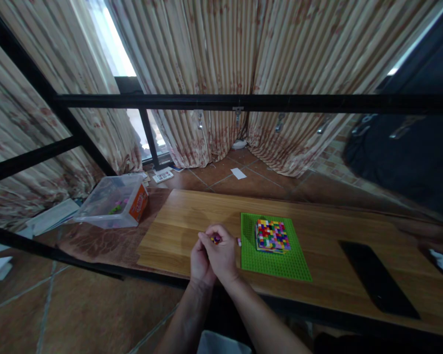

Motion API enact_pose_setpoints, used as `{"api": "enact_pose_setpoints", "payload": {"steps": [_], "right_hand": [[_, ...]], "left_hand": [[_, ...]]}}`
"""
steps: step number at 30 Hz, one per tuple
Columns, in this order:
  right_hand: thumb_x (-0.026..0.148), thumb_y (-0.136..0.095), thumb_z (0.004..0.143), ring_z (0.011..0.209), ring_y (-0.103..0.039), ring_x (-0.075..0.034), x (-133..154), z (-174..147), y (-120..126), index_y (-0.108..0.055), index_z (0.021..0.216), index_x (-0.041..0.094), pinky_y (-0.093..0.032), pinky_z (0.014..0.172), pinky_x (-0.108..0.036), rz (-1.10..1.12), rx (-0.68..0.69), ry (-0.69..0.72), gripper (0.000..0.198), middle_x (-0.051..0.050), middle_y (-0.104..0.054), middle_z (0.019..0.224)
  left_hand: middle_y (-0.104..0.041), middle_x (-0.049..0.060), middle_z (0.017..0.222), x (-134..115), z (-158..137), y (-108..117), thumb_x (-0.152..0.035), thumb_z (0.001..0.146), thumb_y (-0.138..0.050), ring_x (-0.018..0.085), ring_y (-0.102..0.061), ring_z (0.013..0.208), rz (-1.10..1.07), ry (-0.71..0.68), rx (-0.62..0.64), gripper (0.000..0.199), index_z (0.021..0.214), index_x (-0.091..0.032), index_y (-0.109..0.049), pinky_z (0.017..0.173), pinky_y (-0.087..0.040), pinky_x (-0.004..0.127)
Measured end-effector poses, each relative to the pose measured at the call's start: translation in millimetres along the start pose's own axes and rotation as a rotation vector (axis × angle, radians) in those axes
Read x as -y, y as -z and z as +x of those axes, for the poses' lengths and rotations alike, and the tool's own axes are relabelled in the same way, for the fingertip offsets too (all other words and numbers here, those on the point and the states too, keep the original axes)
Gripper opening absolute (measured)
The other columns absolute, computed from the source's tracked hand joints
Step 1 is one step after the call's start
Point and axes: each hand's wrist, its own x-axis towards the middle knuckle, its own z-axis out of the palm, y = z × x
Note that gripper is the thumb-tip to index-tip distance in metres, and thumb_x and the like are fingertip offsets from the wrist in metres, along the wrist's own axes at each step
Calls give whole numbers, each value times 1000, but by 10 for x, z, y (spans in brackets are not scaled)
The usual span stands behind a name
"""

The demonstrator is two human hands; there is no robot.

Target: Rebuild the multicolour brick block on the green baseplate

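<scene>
My left hand [200, 263] and my right hand [224, 253] are pressed together above the wooden board. Between their curled fingers shows a small cluster of colourful toy bricks [216, 238]; most of it is hidden by the fingers. Just right of my hands lies a green studded baseplate [251, 263]. On it stands a low block of many-coloured bricks [272, 236]. A small pale pink brick [239, 242] rests at the baseplate's left edge, close to my right hand.
A clear plastic bin [107, 196] with an orange label and some bricks inside stands left of the wooden board [177, 221]. A flat black object [378, 278] lies to the right. Behind the board, a black metal rail [214, 102] with hanging clips crosses in front of curtains [221, 49].
</scene>
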Motion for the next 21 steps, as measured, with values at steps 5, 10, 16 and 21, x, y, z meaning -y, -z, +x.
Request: {"api": "enact_pose_setpoints", "payload": {"steps": [5,10,16,21], "right_hand": [[29,-58,82,68,-56,-13,4,-63,-55,-60,74,21,-43,66,-23,-75,50,18,12,2,-62,71],[37,-50,88,59,-53,-11,81,-69,-79,-59,69,21,-40,59,-21,-167,150,35,26,3,-59,62],[36,-43,92,64,-58,-12,184,34,172,-60,82,20,-43,61,-21,-151,137,50,25,1,-62,72],[27,-53,83,85,-59,-21,-12,80,692,-61,99,17,-45,77,-31,-673,176,61,21,-8,-61,93]], "left_hand": [[-64,5,73,-34,-2,164,-19,90,-39,12,-62,69,52,-11,-21,31,74,-10,-65,74,-50,22],[-63,2,76,49,-61,227,-29,92,-42,11,-62,71,32,4,36,28,83,-15,-65,71,-50,20],[-64,5,79,-6,-91,198,-17,89,-43,12,-63,75,-55,165,-43,22,83,-11,-63,75,-52,22],[-60,5,72,-254,-115,265,-15,89,-42,5,-55,56,-152,194,-131,22,80,-9,-61,53,-49,15]]}}
